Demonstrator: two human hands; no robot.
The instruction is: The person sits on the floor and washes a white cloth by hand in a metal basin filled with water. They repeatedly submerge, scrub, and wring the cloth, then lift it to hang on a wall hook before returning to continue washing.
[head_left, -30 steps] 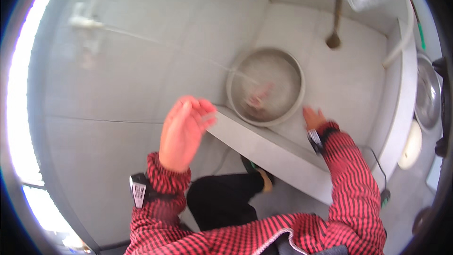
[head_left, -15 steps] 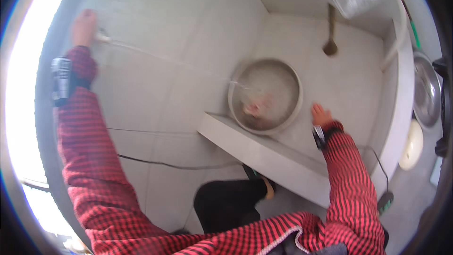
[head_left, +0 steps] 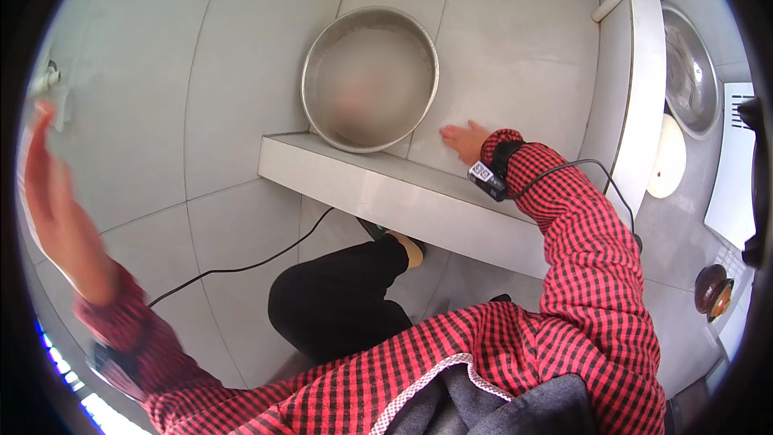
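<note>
- The right hand (head_left: 465, 140) lies flat on the tiled ledge (head_left: 419, 193), palm down, fingers loosely spread and holding nothing.
- Just to its left, close to the fingertips but apart from them, a round metal basin (head_left: 369, 76) sits on the same ledge, against the wall.
- The basin holds cloudy water; something pale pinkish shows under the surface, too blurred to tell what it is.
- The left hand (head_left: 56, 209) is raised at the far left of the view, open with the fingers stretched out together, gripping nothing; it is smeared by motion, so the fingertips are hard to make out.
- Above that hand a small white tap (head_left: 47, 79) sticks out of the tiled wall, near the fingertips; whether they touch is unclear.
- Both arms wear red-and-black checked sleeves, with a dark band at the right wrist.
- A black cable (head_left: 241, 266) runs across the floor tiles below the ledge.
</note>
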